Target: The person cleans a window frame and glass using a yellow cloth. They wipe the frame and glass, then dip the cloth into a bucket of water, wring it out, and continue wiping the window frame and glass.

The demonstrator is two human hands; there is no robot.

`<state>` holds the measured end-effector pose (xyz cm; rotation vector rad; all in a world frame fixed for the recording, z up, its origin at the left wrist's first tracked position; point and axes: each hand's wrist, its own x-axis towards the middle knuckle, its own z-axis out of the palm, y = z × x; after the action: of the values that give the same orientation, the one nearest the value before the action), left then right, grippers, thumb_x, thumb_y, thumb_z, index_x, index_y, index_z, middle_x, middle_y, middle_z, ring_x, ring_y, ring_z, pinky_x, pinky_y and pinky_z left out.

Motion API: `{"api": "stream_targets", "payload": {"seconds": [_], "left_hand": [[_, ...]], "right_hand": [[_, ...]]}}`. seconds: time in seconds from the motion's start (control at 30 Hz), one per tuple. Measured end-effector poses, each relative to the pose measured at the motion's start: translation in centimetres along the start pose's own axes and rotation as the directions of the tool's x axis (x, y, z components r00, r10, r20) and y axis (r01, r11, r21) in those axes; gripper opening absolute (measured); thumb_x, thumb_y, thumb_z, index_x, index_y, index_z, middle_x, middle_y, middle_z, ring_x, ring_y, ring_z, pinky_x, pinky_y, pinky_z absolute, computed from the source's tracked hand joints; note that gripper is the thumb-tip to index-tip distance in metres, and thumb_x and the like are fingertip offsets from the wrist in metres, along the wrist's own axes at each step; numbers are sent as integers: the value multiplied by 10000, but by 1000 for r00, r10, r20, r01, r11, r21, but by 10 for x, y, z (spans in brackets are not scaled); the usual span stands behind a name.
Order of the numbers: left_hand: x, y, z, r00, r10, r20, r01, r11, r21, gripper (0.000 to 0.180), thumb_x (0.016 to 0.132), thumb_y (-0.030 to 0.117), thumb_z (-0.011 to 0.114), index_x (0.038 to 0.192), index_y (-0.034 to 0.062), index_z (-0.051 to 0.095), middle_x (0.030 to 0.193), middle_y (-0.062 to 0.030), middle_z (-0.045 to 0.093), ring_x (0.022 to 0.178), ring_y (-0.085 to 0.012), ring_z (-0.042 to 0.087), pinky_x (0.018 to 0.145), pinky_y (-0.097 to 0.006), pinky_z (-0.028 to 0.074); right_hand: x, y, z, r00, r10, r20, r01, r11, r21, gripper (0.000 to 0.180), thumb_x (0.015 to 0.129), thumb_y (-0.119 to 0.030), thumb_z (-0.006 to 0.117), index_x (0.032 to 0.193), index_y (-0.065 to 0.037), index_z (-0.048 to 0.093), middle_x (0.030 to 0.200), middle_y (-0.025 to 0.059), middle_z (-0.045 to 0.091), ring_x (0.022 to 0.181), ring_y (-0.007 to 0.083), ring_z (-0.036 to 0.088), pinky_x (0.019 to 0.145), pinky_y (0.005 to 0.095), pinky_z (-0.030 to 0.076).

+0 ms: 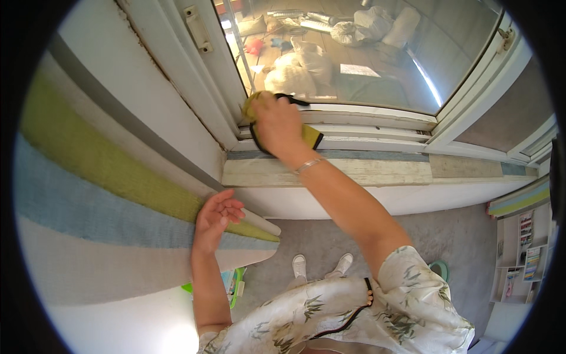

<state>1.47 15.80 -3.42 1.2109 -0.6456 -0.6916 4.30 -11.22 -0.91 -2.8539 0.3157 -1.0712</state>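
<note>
My right hand (279, 127) is closed on a yellow-green cleaning cloth (311, 135) with black edging. It presses the cloth to the lower left corner of the window pane (377, 82), by the white frame. Part of the cloth is hidden under the palm, and one black-edged flap hangs toward the sill. Lower and to the left, my left hand (217, 217) holds nothing. Its fingers are loosely bent and apart, and it rests against or just beside the striped curtain (118, 194); I cannot tell which.
Below the frame runs a window sill (330, 172) with worn, pale boards. A white handle (198, 29) juts from the frame on the left. Beyond the glass lie several white sacks (295, 74). On the floor stand a green basin (439, 270) and, at right, a shelf (522, 253).
</note>
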Motion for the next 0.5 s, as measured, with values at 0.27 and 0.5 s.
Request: {"api": "stream_targets", "payload": {"seconds": [0.27,0.5], "left_hand": [[19,-10,10,996,35,78,-21,986,-165,690,839,349,683,1354,-28,418,1134,-154,606,941,-210,613,779,-307,487],[52,-16,36,967,68,247,-29,987,-158,668,862,349,645,1350,-43,414,1116,-163,610,918,-219,620,763,-308,486]], "right_hand": [[0,20,-2,960,47,275,2,985,-173,283,741,-152,668,1013,-74,658,1072,85,571,936,281,582,734,394,487],[-79,198,-103,888,459,38,-448,880,-158,369,755,-120,625,1120,-171,638,1129,96,568,991,335,582,834,454,500]]}}
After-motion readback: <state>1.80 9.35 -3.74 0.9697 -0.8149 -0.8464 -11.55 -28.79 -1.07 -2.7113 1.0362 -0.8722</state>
